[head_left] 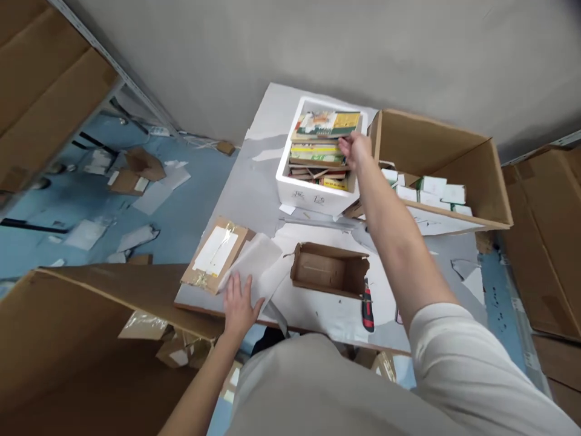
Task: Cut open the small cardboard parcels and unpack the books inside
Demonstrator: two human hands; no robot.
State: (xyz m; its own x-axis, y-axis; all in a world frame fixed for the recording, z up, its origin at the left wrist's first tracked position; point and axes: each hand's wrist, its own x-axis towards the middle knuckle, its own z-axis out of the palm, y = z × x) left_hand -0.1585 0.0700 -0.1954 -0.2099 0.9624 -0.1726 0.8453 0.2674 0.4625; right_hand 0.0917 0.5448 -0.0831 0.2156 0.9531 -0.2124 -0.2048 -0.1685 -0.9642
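My right hand (355, 150) reaches into a white foam box (313, 198) filled with rows of books. Its fingers are closed at the near right edge of a worn book with a green and yellow cover (331, 124), which lies at the back of the box. My left hand (240, 306) rests with fingers spread on a crumpled sheet of white paper (261, 257) near the table's front edge. Just left of the paper is a taped cardboard parcel (216, 253) with a white label.
A small open carton (322, 269) sits at the table's middle, a red and black utility knife (367, 309) beside it. A large carton (472, 169) holds several small white boxes (433, 186). Another big open carton (68, 327) stands front left. Paper scraps litter the blue floor (200, 206).
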